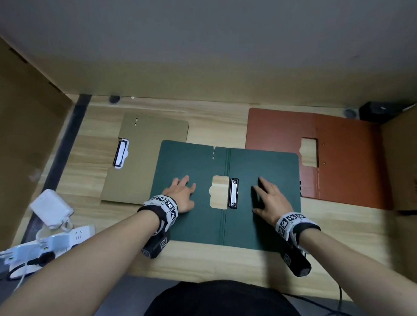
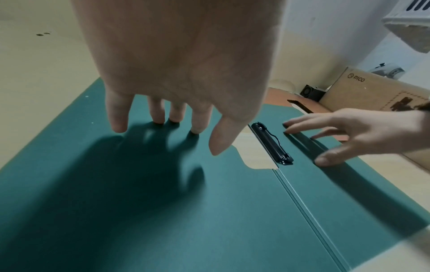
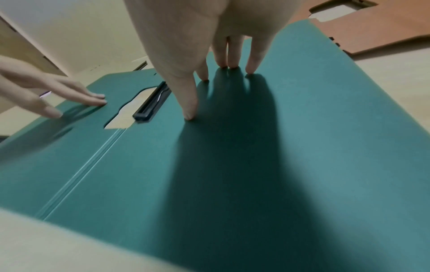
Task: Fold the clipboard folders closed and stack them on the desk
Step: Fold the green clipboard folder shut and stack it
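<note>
The green folder (image 1: 225, 196) is laid open and flat on the wooden desk (image 1: 198, 260), directly in front of the person. The left hand (image 1: 181, 193) is spread palm-down over the folder's left flap, its fingers straight and slightly fanned, with only the fingertips (image 2: 158, 119) set on the surface; nothing is gripped. The right hand (image 1: 269, 198) is placed likewise on the right flap, fingers extended, tips (image 3: 190, 116) pressed to the board, nothing held. Between the two hands, the folder's black clip (image 1: 233, 193) is seen beside the spine. A tan folder (image 1: 143, 159), already folded shut, lies left of the green folder and is partly overlapped by it. A brown folder (image 1: 322, 158) lies open behind the green folder's right side.
</note>
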Tool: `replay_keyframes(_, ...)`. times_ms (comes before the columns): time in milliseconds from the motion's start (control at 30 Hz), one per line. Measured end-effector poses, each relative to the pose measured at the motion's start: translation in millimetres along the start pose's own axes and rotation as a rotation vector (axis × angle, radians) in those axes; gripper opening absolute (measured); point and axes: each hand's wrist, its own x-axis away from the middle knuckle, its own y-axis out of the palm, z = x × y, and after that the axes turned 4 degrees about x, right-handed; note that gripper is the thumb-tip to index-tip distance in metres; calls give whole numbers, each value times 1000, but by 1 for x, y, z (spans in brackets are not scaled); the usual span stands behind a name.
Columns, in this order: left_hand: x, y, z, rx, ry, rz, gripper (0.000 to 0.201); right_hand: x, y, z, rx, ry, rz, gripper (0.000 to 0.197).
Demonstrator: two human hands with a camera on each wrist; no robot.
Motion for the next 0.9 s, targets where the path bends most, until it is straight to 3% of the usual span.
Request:
replay_keyframes(167, 4, 24, -27, 165, 44, 133, 74, 19, 14, -21, 35, 14, -28, 89)
replay_keyframes(333, 26, 54, -69, 368, -87, 401, 63, 19, 14, -30, 43, 69, -42, 91)
replay_keyframes(433, 37, 61, -89, 530, -248, 521, 51, 20, 13, -34, 59, 94, -52, 90)
replay_keyframes(567, 40, 63, -99, 927, -385, 453, 55, 20, 10, -42, 67, 127, -69, 88)
replay_keyframes(700, 36, 65, -105, 1096, -417, 419, 63, 19, 11, -47, 74, 153, -75, 88)
replay_keyframes(800, 37, 58, -107, 1177, -406, 468, 51, 19, 14, -48, 80, 169, -80, 88)
replay_keyframes(900, 44, 46, -105, 1234, -307, 485, 16, 17, 15, -48, 81, 152, -68, 87)
